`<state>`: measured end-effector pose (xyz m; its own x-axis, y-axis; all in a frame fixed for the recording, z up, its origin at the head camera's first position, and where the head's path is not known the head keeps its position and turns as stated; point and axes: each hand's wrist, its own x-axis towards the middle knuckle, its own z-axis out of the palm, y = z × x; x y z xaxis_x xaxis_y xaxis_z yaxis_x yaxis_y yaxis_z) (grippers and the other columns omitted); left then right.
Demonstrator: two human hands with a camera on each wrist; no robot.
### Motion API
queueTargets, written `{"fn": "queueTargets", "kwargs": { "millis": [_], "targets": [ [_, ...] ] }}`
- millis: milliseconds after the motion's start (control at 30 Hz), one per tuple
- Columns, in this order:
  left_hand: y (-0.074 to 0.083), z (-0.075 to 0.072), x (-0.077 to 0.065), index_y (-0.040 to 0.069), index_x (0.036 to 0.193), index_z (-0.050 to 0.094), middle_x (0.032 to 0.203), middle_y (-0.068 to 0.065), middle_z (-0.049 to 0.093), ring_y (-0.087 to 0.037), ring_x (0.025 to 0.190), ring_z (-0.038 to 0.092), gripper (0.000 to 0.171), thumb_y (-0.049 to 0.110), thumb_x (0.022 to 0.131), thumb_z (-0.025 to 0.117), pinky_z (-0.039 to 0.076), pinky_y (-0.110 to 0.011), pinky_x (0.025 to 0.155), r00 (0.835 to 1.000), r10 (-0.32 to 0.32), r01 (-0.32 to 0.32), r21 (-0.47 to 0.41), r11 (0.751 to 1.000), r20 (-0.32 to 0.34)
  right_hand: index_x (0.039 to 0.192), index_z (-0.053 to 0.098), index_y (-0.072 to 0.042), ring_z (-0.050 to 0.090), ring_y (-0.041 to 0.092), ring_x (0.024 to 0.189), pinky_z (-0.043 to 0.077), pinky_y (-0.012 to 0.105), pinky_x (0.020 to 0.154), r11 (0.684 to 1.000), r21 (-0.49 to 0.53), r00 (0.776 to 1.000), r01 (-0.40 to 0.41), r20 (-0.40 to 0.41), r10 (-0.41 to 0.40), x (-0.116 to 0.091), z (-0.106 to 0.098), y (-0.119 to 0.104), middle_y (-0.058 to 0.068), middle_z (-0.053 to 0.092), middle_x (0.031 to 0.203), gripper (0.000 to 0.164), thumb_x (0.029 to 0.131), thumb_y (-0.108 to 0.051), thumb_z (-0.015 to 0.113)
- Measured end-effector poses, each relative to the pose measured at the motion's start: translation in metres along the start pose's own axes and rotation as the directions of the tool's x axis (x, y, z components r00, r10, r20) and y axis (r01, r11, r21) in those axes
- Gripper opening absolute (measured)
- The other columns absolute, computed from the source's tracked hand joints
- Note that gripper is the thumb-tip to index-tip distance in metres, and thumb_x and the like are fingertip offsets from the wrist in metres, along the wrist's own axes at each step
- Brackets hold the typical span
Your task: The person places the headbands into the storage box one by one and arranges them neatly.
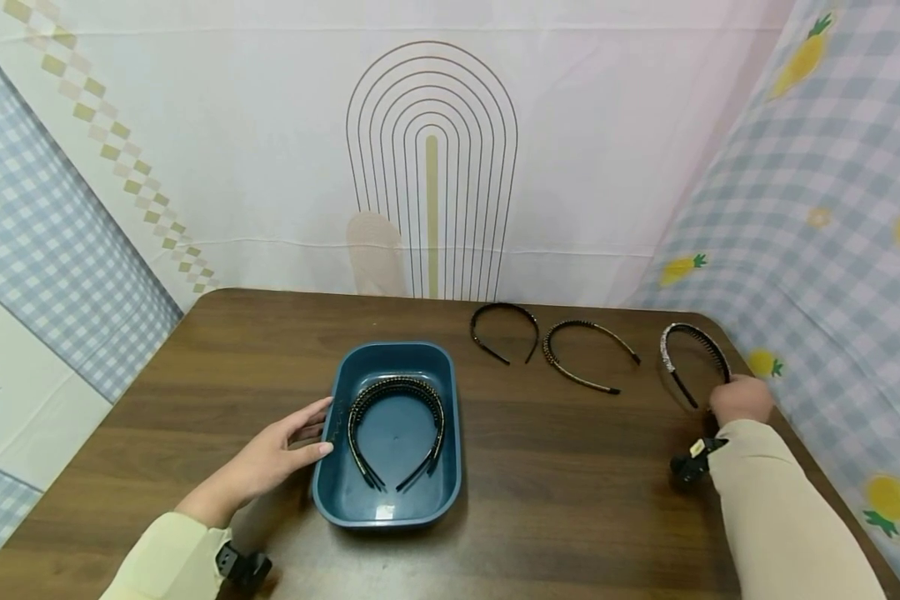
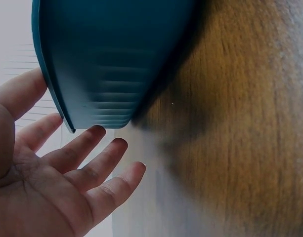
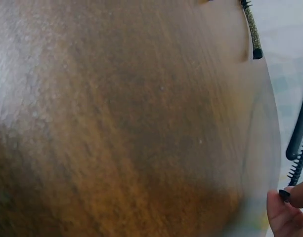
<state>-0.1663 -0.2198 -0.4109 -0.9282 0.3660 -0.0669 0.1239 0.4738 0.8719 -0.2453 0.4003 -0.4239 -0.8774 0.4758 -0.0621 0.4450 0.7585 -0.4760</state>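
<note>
While the L hand (image 1: pixel 270 454) rests thumb & fingertips on the L rim of the blue tray (image 1: pixel 396 446), its fingers lie spread and fairly straight, not wrapped round it. Tray sits L of the worktop's (image 1: pixel 547 475) middle, well short of the far edge; nested hairbands (image 1: pixel 397 383) inside, crowns toward the tray's far end, exact no. unclear.

R hand (image 1: pixel 742 400), by the worktop's R edge, pinches one tip of the silver hairband (image 1: pixel 666 354), which is near the far-R corner; can't tell if it's off the wood. Prob. light, stiff but springy; comb teeth may snag, & a one-tip hold could let it swing, so mid-arm or crown looks the surer grip.

Farther L, gold hairband (image 1: pixel 549 346) lies toward the far edge, ends pointing R; then black hairband (image 1: pixel 504 305), right by that edge, ends pointing nearer. Wall cloth (image 1: pixel 270 150) behind.
</note>
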Motion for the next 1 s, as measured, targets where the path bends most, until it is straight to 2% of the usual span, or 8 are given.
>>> {"fn": "queueTargets", "kwargs": {
  "millis": [100, 300, 433, 533, 600, 667, 800, 1000],
  "targets": [
    [-0.001, 0.000, 0.000, -0.001, 0.150, 0.029, 0.144, -0.029, 0.041, -0.044, 0.129, 0.045, 0.065, 0.020, 0.097, 0.060, 0.044, -0.049, 0.099, 1.000, 0.004, -0.004, 0.004, 1.000, 0.000, 0.133, 0.041, 0.019, 0.041, 0.053, 0.122, 0.040, 0.058, 0.098, 0.999, 0.051, 0.999, 0.001, -0.038, 0.001, -0.002, 0.000, -0.005, 0.037, 0.042, 0.135, 0.050, 0.088, -0.001, 0.035],
    [-0.002, 0.000, 0.000, -0.001, 0.150, 0.029, 0.143, -0.029, 0.042, -0.045, 0.128, 0.045, 0.066, 0.021, 0.097, 0.060, 0.044, -0.051, 0.099, 1.000, 0.007, -0.007, 0.010, 1.000, -0.001, 0.128, 0.047, 0.021, 0.047, 0.053, 0.116, 0.042, 0.059, 0.094, 0.991, 0.094, 0.988, 0.093, -0.132, -0.080, -0.003, 0.002, -0.015, 0.038, 0.049, 0.127, 0.042, 0.094, -0.001, 0.035],
    [-0.002, 0.000, 0.000, -0.001, 0.150, 0.029, 0.143, -0.029, 0.042, -0.045, 0.128, 0.046, 0.065, 0.021, 0.096, 0.060, 0.044, -0.051, 0.099, 1.000, 0.007, -0.007, 0.011, 1.000, -0.003, 0.128, 0.047, 0.020, 0.050, 0.052, 0.112, 0.045, 0.058, 0.089, 0.986, 0.121, 0.984, 0.118, -0.151, -0.099, -0.004, 0.003, -0.021, 0.038, 0.051, 0.125, 0.040, 0.095, -0.001, 0.037],
    [-0.003, 0.000, 0.001, -0.001, 0.150, 0.029, 0.142, -0.029, 0.043, -0.044, 0.127, 0.046, 0.065, 0.019, 0.096, 0.061, 0.044, -0.051, 0.099, 1.000, 0.008, -0.008, 0.014, 1.000, -0.005, 0.132, 0.046, 0.017, 0.056, 0.049, 0.105, 0.051, 0.052, 0.079, 0.979, 0.170, 0.986, 0.112, -0.142, -0.089, -0.005, 0.004, -0.025, 0.036, 0.051, 0.126, 0.040, 0.098, -0.002, 0.038],
    [-0.003, 0.000, 0.002, -0.001, 0.150, 0.030, 0.142, -0.029, 0.043, -0.044, 0.127, 0.047, 0.065, 0.018, 0.096, 0.061, 0.044, -0.051, 0.099, 1.000, 0.010, -0.010, 0.016, 1.000, -0.007, 0.135, 0.045, 0.015, 0.062, 0.042, 0.090, 0.054, 0.041, 0.068, 0.973, 0.205, 0.988, 0.106, -0.132, -0.079, -0.005, 0.005, -0.028, 0.035, 0.051, 0.128, 0.041, 0.099, -0.003, 0.039],
    [-0.003, 0.000, 0.002, -0.001, 0.149, 0.030, 0.142, -0.029, 0.044, -0.044, 0.127, 0.047, 0.065, 0.018, 0.096, 0.061, 0.044, -0.051, 0.099, 1.000, 0.011, -0.011, 0.015, 1.000, -0.006, 0.137, 0.043, 0.013, 0.063, 0.025, 0.071, 0.052, 0.030, 0.059, 0.965, 0.241, 0.990, 0.100, -0.120, -0.073, -0.006, 0.005, -0.030, 0.035, 0.050, 0.130, 0.041, 0.100, -0.004, 0.039],
    [-0.004, 0.000, 0.002, -0.001, 0.149, 0.030, 0.142, -0.029, 0.044, -0.044, 0.127, 0.047, 0.066, 0.019, 0.096, 0.061, 0.044, -0.051, 0.099, 1.000, 0.012, -0.012, 0.014, 1.000, -0.005, 0.140, 0.041, 0.010, 0.046, -0.005, 0.051, 0.047, 0.019, 0.051, 0.952, 0.290, 0.993, 0.093, -0.102, -0.066, -0.009, 0.005, -0.037, 0.034, 0.048, 0.134, 0.043, 0.101, -0.007, 0.040],
    [-0.004, 0.000, 0.002, -0.001, 0.150, 0.029, 0.142, -0.030, 0.043, -0.044, 0.127, 0.046, 0.065, 0.019, 0.096, 0.061, 0.044, -0.052, 0.099, 1.000, -0.002, 0.002, 0.005, 1.000, 0.001, 0.140, 0.045, 0.005, 0.047, -0.009, 0.047, 0.045, 0.015, 0.051, 0.943, 0.318, 0.992, 0.096, -0.110, -0.063, -0.014, 0.005, -0.048, 0.030, 0.052, 0.133, 0.043, 0.102, -0.014, 0.042]
  ]
}}
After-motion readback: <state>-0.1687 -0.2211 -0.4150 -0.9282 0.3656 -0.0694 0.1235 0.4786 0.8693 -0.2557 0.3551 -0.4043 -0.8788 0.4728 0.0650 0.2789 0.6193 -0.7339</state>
